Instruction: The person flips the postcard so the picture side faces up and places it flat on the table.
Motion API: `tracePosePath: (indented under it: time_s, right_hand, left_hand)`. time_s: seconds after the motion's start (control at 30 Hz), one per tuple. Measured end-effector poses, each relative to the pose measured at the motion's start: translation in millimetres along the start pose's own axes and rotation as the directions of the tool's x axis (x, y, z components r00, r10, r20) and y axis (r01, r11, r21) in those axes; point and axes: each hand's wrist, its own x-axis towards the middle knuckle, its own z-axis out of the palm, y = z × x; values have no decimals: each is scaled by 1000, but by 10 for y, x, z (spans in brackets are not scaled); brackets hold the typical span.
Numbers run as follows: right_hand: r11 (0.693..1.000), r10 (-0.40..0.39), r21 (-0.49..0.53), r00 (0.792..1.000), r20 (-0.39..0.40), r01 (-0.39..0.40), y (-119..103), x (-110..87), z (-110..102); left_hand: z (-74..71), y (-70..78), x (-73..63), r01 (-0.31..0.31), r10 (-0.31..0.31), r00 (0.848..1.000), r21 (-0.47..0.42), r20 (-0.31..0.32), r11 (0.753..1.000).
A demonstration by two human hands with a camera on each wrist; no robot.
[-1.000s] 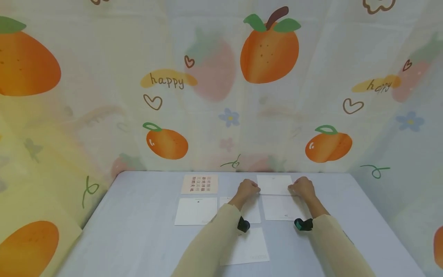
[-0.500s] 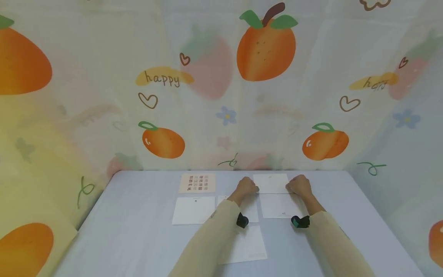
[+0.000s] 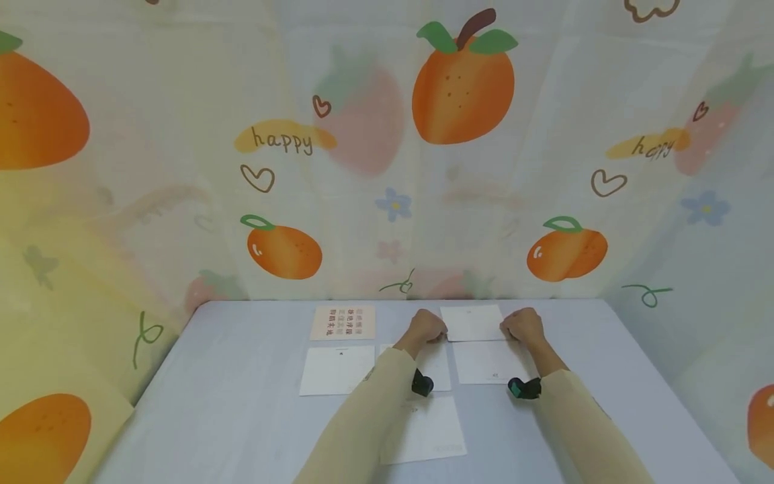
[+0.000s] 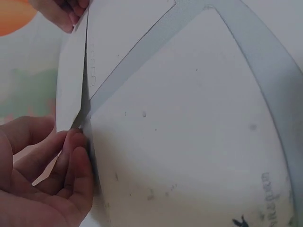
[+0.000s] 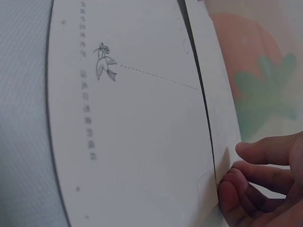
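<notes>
At the back of the table, both hands hold a white postcard (image 3: 474, 321) by its two near corners. My left hand (image 3: 426, 327) pinches the left corner, with the thumb above the card and curled fingers at its edge in the left wrist view. My right hand (image 3: 525, 327) does the same at the right corner. The held postcard (image 5: 215, 94) looks slightly raised along its near edge in the right wrist view. Just in front lies another postcard (image 5: 142, 123) with a small bird drawing and a dotted line. The left forearm partly covers a middle postcard (image 4: 189, 109).
A pinkish card with red and grey characters (image 3: 343, 323) lies at the back left. In front of it is a white postcard (image 3: 336, 371). Nearest the person lies another, slightly turned postcard (image 3: 432, 433). A fruit-printed curtain (image 3: 363, 202) hangs behind the table (image 3: 230, 403).
The head view has shifted slightly. Both hands stay at the same corners of the back postcard, with only small finger movements; the other cards lie as before.
</notes>
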Motion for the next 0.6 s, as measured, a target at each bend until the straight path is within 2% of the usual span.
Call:
tracePosePath:
  time_s: [0.23,0.4,0.5,0.6]
  right_hand:
    - [997,23,79,1000,12,-24,46,22,17]
    - [991,35,125,999,29,-38,41,18,16]
    - [984,55,167,998,41,-61,41,29,25]
    - [976,69,204,996,52,-79,55,46,33]
  left_hand:
    - [18,-58,-4,-72,79,992,70,-97,995]
    - [24,-68,-28,-140,160,970,118,-184,983]
    - [34,-77,-30,-139,165,961,126,-224,982]
    - [63,-96,-15,-120,148,961,132,-234,984]
